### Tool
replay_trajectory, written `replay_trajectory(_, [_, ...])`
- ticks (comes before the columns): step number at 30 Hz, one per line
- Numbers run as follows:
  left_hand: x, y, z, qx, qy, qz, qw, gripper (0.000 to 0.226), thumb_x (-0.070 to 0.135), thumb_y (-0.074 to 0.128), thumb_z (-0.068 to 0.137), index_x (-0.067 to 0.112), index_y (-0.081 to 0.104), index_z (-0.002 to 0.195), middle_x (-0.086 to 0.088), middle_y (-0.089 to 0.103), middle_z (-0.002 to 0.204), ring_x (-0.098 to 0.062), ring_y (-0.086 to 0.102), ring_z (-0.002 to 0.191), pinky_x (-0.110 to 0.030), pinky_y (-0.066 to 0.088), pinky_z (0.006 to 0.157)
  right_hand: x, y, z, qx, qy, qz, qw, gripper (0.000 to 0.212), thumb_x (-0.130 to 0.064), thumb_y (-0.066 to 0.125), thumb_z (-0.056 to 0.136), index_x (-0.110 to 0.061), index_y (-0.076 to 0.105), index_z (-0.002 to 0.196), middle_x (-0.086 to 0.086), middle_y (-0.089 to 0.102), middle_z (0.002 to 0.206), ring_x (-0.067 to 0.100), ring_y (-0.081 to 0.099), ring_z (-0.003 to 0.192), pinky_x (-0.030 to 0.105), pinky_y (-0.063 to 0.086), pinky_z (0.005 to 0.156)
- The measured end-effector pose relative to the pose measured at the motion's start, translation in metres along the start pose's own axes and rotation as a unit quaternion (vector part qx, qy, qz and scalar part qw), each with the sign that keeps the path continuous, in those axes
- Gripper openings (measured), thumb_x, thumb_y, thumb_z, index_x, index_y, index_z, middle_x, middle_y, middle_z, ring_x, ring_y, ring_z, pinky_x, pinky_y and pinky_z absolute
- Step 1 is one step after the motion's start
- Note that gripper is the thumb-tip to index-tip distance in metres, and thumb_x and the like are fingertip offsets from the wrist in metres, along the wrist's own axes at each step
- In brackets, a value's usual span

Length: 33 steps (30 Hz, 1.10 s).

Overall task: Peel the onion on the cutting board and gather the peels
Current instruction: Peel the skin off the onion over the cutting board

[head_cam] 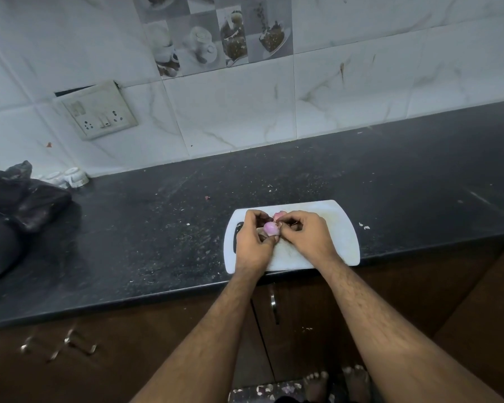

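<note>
Gripping onion (270, 228) over board (344, 237), left hand (252, 242) closed round it, right hand (304, 237) pinching its skin, peel (279, 215) just behind, no writing readable.

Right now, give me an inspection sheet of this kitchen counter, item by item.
Surface: dark counter, speckled with crumbs and peel bits.
Job's things: white cutting board at the front edge; pink onion held above it; a peel piece just behind.
Clutter: black plastic bag at left; small white object by the wall.
Grippers: left hand holds the onion; right hand pinches at its skin.
Cables: nothing seen.
Surroundings: tiled wall, socket plate, brown cabinets below.
</note>
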State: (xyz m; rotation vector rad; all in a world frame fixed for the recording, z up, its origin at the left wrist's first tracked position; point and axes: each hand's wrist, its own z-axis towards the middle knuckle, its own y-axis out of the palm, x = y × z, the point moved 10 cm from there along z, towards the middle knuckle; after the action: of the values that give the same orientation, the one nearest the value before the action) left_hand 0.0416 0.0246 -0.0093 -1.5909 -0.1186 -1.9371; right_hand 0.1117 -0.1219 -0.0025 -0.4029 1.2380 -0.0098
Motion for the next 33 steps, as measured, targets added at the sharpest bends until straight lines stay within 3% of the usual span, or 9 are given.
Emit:
replay_trajectory(2, [0.0, 0.001, 0.0, -0.002, -0.005, 0.007, 1.0, 0.041, 0.001, 0.079, 0.082, 0.022, 0.057, 0.11, 0.009, 0.068, 0.109, -0.011, 0.066, 0.103, -0.028, 0.055, 0.087, 0.002, -0.001, -0.001, 0.013, 0.003, -0.017, 1.0, 0.012, -0.012, 0.075, 0.089, -0.017, 0.08, 0.098, -0.017, 0.073, 0.09, -0.014, 0.065, 0.08, 0.002, 0.046, 0.07])
replay_trajectory(5, [0.001, 0.0, 0.0, -0.003, -0.01, 0.007, 1.0, 0.042, 0.0, 0.08, 0.08, 0.023, 0.058, 0.106, 0.012, 0.067, 0.105, -0.003, 0.064, 0.096, -0.018, 0.052, 0.082, 0.003, 0.0, 0.0, 0.016, 0.0, -0.011, 1.0, 0.01, -0.021, 0.068, 0.095, -0.02, 0.077, 0.1, -0.015, 0.075, 0.086, -0.006, 0.068, 0.079, 0.008, 0.049, 0.071])
replay_trajectory(9, [0.0, 0.002, 0.0, -0.009, -0.005, 0.012, 1.0, 0.038, -0.001, 0.08, 0.079, 0.025, 0.062, 0.101, 0.005, 0.07, 0.105, -0.008, 0.061, 0.081, -0.022, 0.052, 0.077, 0.001, 0.008, 0.002, -0.015, -0.013, -0.034, 0.999, 0.011, -0.027, 0.076, 0.091, -0.021, 0.075, 0.1, -0.013, 0.073, 0.103, -0.002, 0.066, 0.086, 0.005, 0.047, 0.072])
replay_trajectory(12, [0.0, 0.003, 0.002, -0.01, -0.006, 0.011, 1.0, 0.04, -0.001, 0.081, 0.078, 0.029, 0.064, 0.098, 0.002, 0.07, 0.108, -0.015, 0.065, 0.086, -0.03, 0.057, 0.08, 0.003, 0.006, 0.003, -0.019, -0.005, -0.015, 1.0, 0.006, -0.017, 0.078, 0.088, -0.019, 0.076, 0.094, -0.012, 0.075, 0.104, -0.004, 0.067, 0.085, 0.007, 0.047, 0.072])
replay_trajectory(19, [-0.001, 0.004, 0.002, -0.013, -0.01, 0.008, 1.0, 0.038, 0.001, 0.083, 0.078, 0.027, 0.064, 0.099, 0.003, 0.07, 0.109, -0.018, 0.067, 0.099, -0.026, 0.054, 0.082, -0.002, 0.0, -0.001, -0.012, 0.004, 0.029, 0.999, 0.013, -0.015, 0.083, 0.081, -0.02, 0.079, 0.093, -0.015, 0.074, 0.096, -0.013, 0.066, 0.078, 0.004, 0.047, 0.07])
replay_trajectory(24, [0.001, 0.003, 0.002, -0.01, -0.015, 0.006, 1.0, 0.037, 0.003, 0.083, 0.079, 0.026, 0.063, 0.099, 0.001, 0.07, 0.109, -0.018, 0.068, 0.097, -0.022, 0.053, 0.081, -0.002, -0.002, -0.002, 0.011, -0.001, -0.03, 0.999, 0.014, -0.01, 0.078, 0.085, -0.017, 0.079, 0.096, -0.017, 0.07, 0.087, -0.013, 0.065, 0.072, 0.001, 0.045, 0.066])
replay_trajectory(28, [0.001, 0.002, 0.001, -0.003, -0.019, 0.0, 1.0, 0.039, 0.002, 0.085, 0.077, 0.028, 0.063, 0.096, 0.001, 0.07, 0.108, -0.017, 0.068, 0.098, -0.019, 0.052, 0.079, -0.002, -0.004, -0.001, 0.025, -0.009, -0.029, 0.999, 0.014, -0.012, 0.066, 0.094, -0.019, 0.077, 0.099, -0.015, 0.074, 0.093, -0.005, 0.067, 0.082, 0.006, 0.049, 0.072])
replay_trajectory(31, [0.002, 0.001, 0.001, -0.003, -0.012, 0.004, 1.0, 0.039, 0.002, 0.085, 0.077, 0.027, 0.062, 0.096, 0.001, 0.07, 0.109, -0.018, 0.068, 0.098, -0.019, 0.052, 0.079, -0.004, 0.003, 0.0, -0.007, -0.025, -0.035, 0.999, 0.012, -0.02, 0.072, 0.092, -0.02, 0.076, 0.103, -0.012, 0.073, 0.104, 0.001, 0.068, 0.094, 0.015, 0.053, 0.082])
replay_trajectory(33, [0.004, 0.001, 0.001, -0.005, -0.008, 0.011, 1.0, 0.041, 0.002, 0.085, 0.077, 0.03, 0.061, 0.095, 0.001, 0.069, 0.11, -0.017, 0.067, 0.099, -0.018, 0.051, 0.08, -0.004, 0.003, 0.001, -0.01, -0.021, -0.032, 0.999, 0.011, -0.019, 0.077, 0.089, -0.02, 0.077, 0.1, -0.013, 0.073, 0.104, 0.0, 0.068, 0.094, 0.01, 0.051, 0.08])
